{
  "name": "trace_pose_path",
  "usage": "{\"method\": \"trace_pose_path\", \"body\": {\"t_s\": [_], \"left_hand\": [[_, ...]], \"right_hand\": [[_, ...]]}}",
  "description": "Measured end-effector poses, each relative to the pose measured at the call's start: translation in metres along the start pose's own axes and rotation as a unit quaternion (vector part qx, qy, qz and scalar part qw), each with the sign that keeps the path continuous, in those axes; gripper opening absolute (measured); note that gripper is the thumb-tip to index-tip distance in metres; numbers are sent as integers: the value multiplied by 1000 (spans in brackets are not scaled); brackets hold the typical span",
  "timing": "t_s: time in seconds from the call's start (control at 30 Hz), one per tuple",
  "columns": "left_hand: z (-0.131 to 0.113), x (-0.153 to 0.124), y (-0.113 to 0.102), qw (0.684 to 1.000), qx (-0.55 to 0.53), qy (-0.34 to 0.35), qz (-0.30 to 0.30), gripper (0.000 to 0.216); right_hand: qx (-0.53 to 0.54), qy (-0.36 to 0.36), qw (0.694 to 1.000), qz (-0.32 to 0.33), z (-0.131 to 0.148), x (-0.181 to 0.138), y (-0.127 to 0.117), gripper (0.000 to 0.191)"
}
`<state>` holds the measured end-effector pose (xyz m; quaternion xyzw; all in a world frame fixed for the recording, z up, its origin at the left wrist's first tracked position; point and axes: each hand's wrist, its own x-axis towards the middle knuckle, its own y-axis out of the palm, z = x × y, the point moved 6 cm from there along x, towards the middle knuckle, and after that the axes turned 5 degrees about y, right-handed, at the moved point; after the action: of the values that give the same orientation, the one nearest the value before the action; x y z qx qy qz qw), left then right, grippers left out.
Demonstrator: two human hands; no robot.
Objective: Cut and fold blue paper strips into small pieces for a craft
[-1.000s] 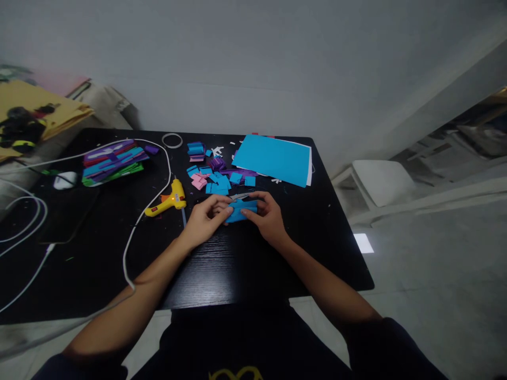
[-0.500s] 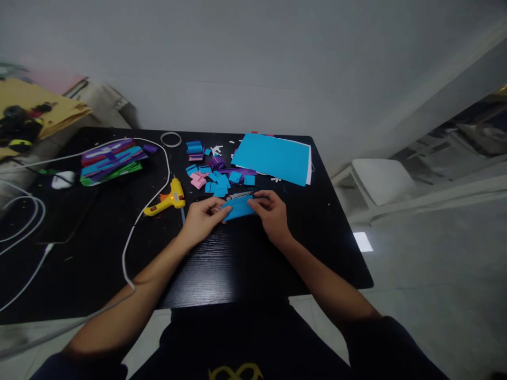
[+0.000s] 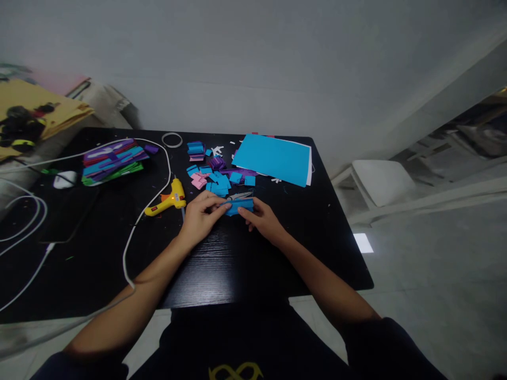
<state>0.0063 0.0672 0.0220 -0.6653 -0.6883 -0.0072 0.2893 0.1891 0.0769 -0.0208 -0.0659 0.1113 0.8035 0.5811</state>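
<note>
Evidently, we are holding the blue paper [image 3: 242, 203] over the surface [image 3: 253, 269], our left grip [image 3: 200, 214] and right grip [image 3: 266, 218] both pinching it near the scissors [image 3: 240, 196]. It is looking partly folded; small pieces [image 3: 219, 182] are lying cut beyond, the large blue sheet [image 3: 273, 158] seemingly uncut.

"What's covered in the middle?"
"The left hand [image 3: 202, 214] covers part of the blue paper [image 3: 242, 205], and scissors [image 3: 238, 196] show only partly behind that paper."
"And at the edges?"
"The left edge cuts off the table [image 3: 59, 285] and yellow folder [image 3: 63, 113]; the bottom edge crops the yellow emblem [image 3: 235, 372]."
"Anything unreadable?"
"The glue gun [image 3: 165, 205] label, too small."
</note>
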Motion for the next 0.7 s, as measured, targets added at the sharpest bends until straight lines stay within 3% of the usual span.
{"method": "trace_pose_path", "body": {"t_s": [0.1,0.27,0.47,0.7], "left_hand": [[7,-3,1,999,-15,-37,1,20],[20,-9,10,987,-113,-110,35,29],[10,-6,6,993,-96,-58,22,22],[-4,-5,-1,1000,-3,20,-12,17]], "right_hand": [[0,7,1000,2,-2,-2,2,48],[86,13,996,34,4,-5,5,54],[131,4,991,41,6,-6,3,45],[87,-57,994,34,14,-10,6,49]]}}
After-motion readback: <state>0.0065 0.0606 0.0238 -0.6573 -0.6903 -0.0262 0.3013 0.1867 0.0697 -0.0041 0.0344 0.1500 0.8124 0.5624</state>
